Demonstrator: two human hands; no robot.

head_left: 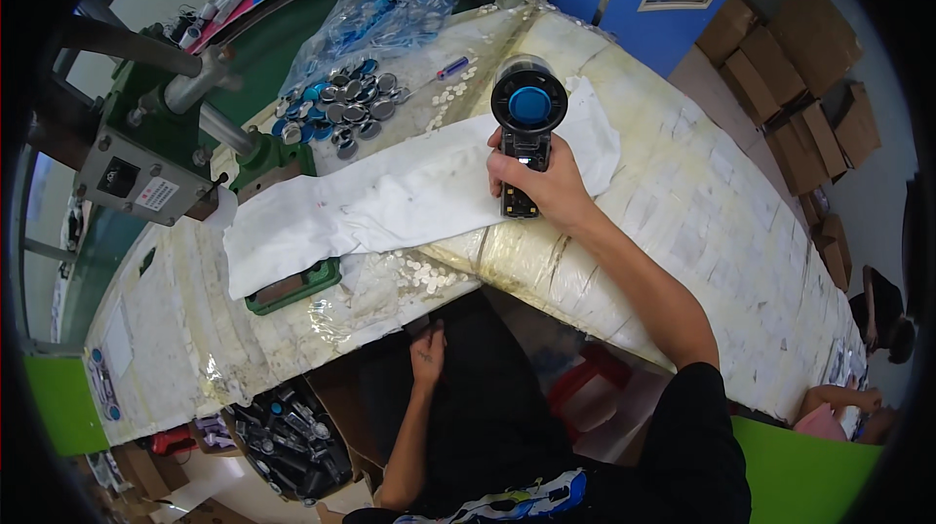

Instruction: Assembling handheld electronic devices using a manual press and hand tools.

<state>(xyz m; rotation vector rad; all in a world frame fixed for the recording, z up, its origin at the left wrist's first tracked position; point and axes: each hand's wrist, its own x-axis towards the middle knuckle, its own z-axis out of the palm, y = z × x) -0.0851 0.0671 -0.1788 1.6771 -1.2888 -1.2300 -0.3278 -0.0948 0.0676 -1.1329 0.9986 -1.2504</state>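
My right hand (546, 178) is wrapped round the grip of a black handheld device (527, 115), held above a white cloth (409, 197). The device looks like a small handheld vacuum body, with a round ringed head, a blue disc in its centre and a clear part at the far end. Down by my lap, just below the table's front edge, is my left hand (427, 353) with its fingers curled in. Whatever it may hold is dark and hard to make out. The cloth stretches leftward to a green metal base (292, 287).
A pile of round metal and blue caps (341, 110) sits beside a clear plastic bag (380, 22). At left stands a green press (136, 154). Small white discs (429, 273) lie scattered. Below left, a box holds black parts (288, 436). Cardboard boxes (790, 85) stand at right.
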